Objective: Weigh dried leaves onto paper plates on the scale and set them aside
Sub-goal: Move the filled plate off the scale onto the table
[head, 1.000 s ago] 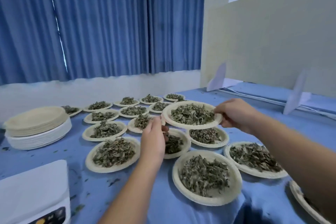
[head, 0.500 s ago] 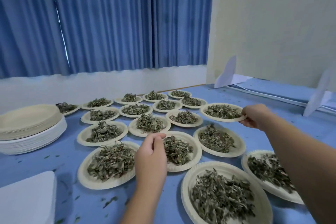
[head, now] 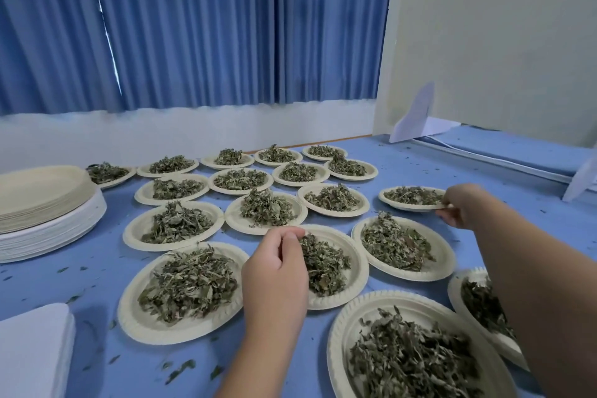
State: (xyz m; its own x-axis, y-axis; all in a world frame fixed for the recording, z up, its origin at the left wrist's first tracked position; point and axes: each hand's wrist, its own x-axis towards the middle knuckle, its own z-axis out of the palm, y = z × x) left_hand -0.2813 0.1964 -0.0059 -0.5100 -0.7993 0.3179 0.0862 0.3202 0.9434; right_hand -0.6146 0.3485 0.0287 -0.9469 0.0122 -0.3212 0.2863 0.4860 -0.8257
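Now, the view looks down from the person's head over a blue surface (head: 97, 284) that carries rows of filled plates (head: 239, 179).

The right hand (head: 460, 207) reaches forward and to the right. Its grip is clamped on the right rim of the held plate (head: 413, 199), pinching it with the thumb on top and curled fingers beneath. This plate carries a small heap of dried leaves (head: 412, 194) and sits level at the right end of a far row, apart from the neighbour plate (head: 332, 200) on its left. Whether it rests on the surface or hangs just above it cannot be told.

The held plate lies to the left of the grip. Letting go would probably mean drawing the hand back to the right and toward the body, over the nearer plates. The plate is round, so no axis matters.

The left hand (head: 277, 271) hovers in the middle over the centre plate (head: 323, 265), fingers curled toward the thumb. Whether that grip holds a pinch of leaves cannot be told. It is well apart from the held plate, so the right hand is the nearer.

A stack of empty plates (head: 42, 200) stands at far left. A white block (head: 32, 349), perhaps the scale, sits at bottom left.
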